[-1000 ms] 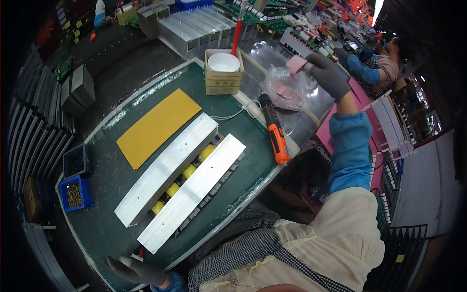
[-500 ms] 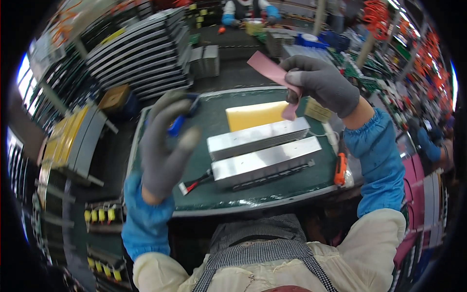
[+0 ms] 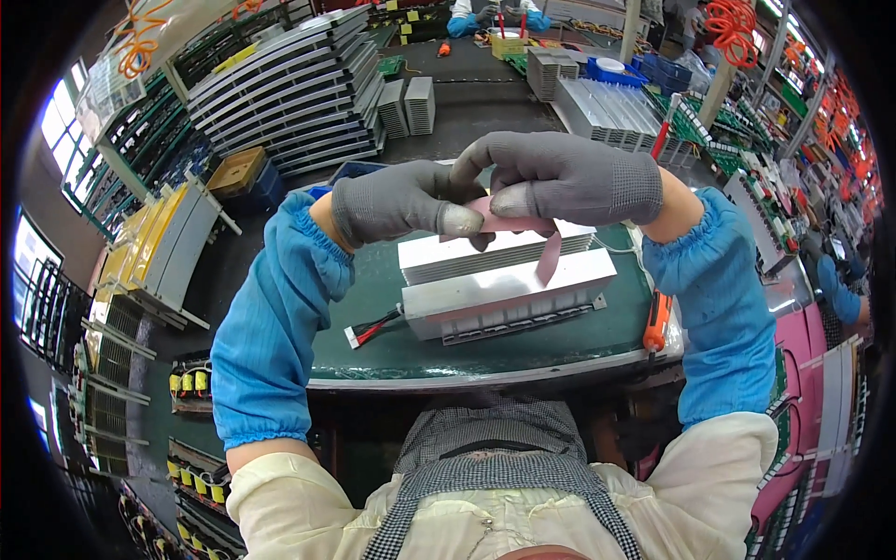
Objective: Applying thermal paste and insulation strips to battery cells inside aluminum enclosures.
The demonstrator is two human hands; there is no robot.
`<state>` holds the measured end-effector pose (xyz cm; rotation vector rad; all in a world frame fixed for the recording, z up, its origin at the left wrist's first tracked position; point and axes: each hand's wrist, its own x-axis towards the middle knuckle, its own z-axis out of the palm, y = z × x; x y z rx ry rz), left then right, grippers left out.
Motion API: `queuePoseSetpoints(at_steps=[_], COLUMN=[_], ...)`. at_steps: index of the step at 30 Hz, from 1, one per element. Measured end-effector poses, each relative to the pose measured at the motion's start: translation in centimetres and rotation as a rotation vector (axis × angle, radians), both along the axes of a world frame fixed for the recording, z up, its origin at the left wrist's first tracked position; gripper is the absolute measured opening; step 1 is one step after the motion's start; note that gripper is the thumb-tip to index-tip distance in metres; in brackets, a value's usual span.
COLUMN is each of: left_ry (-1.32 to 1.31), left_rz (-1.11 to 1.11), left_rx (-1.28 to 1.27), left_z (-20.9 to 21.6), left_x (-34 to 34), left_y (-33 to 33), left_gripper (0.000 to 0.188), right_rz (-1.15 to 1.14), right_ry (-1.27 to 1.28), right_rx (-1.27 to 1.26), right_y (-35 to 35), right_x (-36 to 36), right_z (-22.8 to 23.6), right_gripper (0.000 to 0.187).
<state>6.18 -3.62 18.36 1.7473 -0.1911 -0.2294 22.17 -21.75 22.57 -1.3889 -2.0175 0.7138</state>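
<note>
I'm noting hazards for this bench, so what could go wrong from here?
The pink strip, pinched by the left grip and right grip, has a dangling end that might twist or catch on the silver blocks below.
The orange power tool, at the green table's right edge, could fall if bumped.
The red and black wires by the front block's left end might snag.

Daylight blazes white through the windows [image 3: 63, 121], far left! Glare streaks the surface's [image 3: 373, 359] near edge, sheen on the silver blocks [image 3: 513, 287]; left hand [image 3: 392, 201] and right hand [image 3: 579, 177] crisp, straight lines bowing toward the black rim!
</note>
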Motion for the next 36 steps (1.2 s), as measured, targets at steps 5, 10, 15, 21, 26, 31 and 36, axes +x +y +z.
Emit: queuePoseSetpoints(at_steps=[5, 10, 15, 21, 26, 31, 36], left_ry=[0.025, 0.076, 0.183, 0.184, 0.144, 0.322, 0.140], left_rz=[0.179, 0.311, 0.467, 0.445, 0.432, 0.406, 0.329], left_rx=[0.045, 0.116, 0.410, 0.480, 0.464, 0.731, 0.889], left_z=[-0.5, -2.8, -4.3, -6.4, -8.5, -7.4, -8.8], left_x=[0.4, 1.2, 2.7, 4.6, 4.7, 5.5, 4.6], left_y=[1.2, 4.7, 6.0, 8.2, 10.7, 9.9, 10.1], left_gripper=[0.043, 0.037, 0.032, 0.028, 0.023, 0.023, 0.020], right_rz=[-0.156, -0.311, -0.434, -0.465, -0.495, -0.409, -0.324], right_ry=[0.235, 0.162, 0.049, -0.196, -0.359, -0.474, -0.482], right_rx=[-0.247, -0.267, -0.267, -0.241, -0.184, -0.204, -0.219], right_y=[-2.3, -2.7, -1.9, 0.6, 3.3, 5.1, 5.3], right_x=[3.1, 8.6, 12.1, 14.9, 15.9, 17.2, 17.4], right_z=[-1.0, -3.8, -7.0, -9.8, -12.0, -13.2, -13.4], right_gripper=[0.051, 0.056, 0.049, 0.047, 0.028, 0.019, 0.016])
